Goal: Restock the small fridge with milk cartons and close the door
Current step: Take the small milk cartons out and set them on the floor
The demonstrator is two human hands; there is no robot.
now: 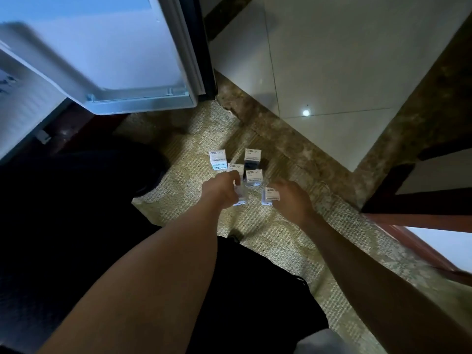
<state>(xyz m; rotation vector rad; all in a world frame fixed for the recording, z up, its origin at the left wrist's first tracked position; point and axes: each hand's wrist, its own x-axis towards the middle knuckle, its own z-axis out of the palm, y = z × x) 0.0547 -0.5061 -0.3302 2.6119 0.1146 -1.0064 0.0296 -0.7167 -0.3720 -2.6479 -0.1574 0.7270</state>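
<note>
Small, boxy white cartons [252, 158] cluster on a coarse woven rug [204, 129] at centre frame. The left hand [222, 191] curls its fingers round the near carton [241, 199]. The right hand [290, 200] clamps the right carton [271, 196]. The smooth white fridge door [127, 60] stands open upper left, with glossy tiles [332, 60] upper right.

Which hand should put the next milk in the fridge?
Left. The left hand already grips a carton, and the open fridge stands on its side. The right hand, at another carton, is farther off.
</note>
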